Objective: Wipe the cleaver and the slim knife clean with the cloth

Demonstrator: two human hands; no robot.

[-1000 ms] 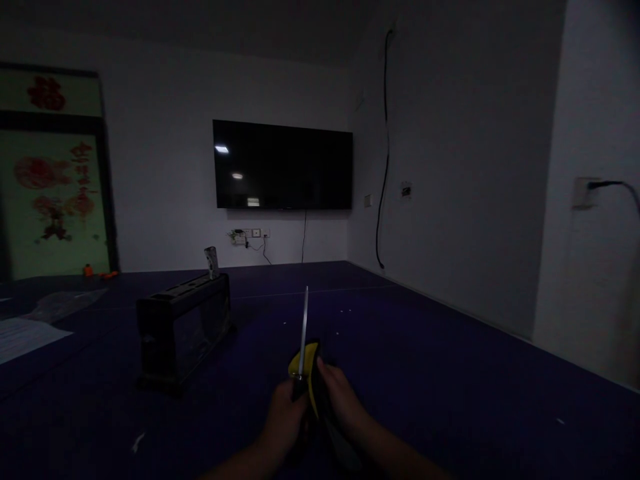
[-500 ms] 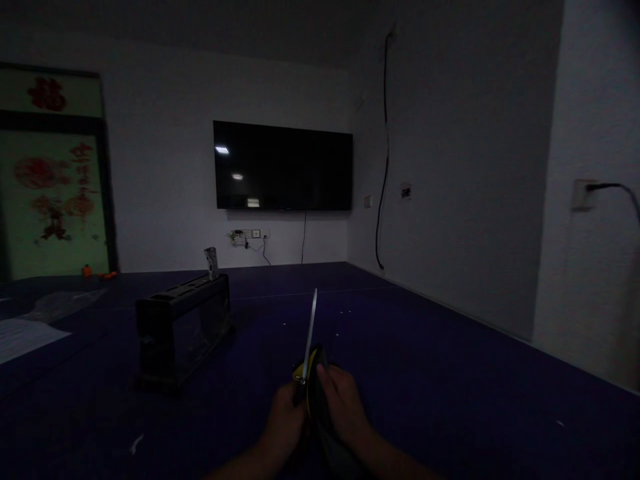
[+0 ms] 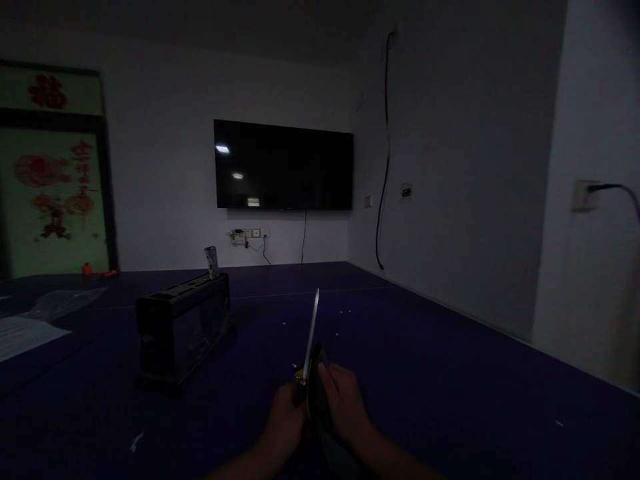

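In the dim head view, my left hand point(image 3: 286, 415) is closed around the dark handle of a knife. Its narrow, bright blade point(image 3: 311, 337) points up and away from me, seen nearly edge-on. My right hand point(image 3: 344, 400) presses a dark grey cloth point(image 3: 327, 433) with a yellow edge against the right side of the knife near the blade's base, thumb on top. Ahead and to the left stands a black knife block point(image 3: 185, 327) with see-through sides. One patterned light handle point(image 3: 212, 261) sticks up from its far end. The lower part of the cloth fades into shadow.
A dark blue tabletop point(image 3: 450, 387) reaches to the walls, with white scraps point(image 3: 136, 441) on it. Far left lie a paper sheet point(image 3: 27, 337), clear plastic film point(image 3: 65, 303) and small orange items point(image 3: 87, 269). A television point(image 3: 283, 167) hangs on the back wall.
The cloth has shifted slightly beside the knife, and less of its yellow edge shows. The blade's tip has moved a little to the right. Both hands keep their grip.
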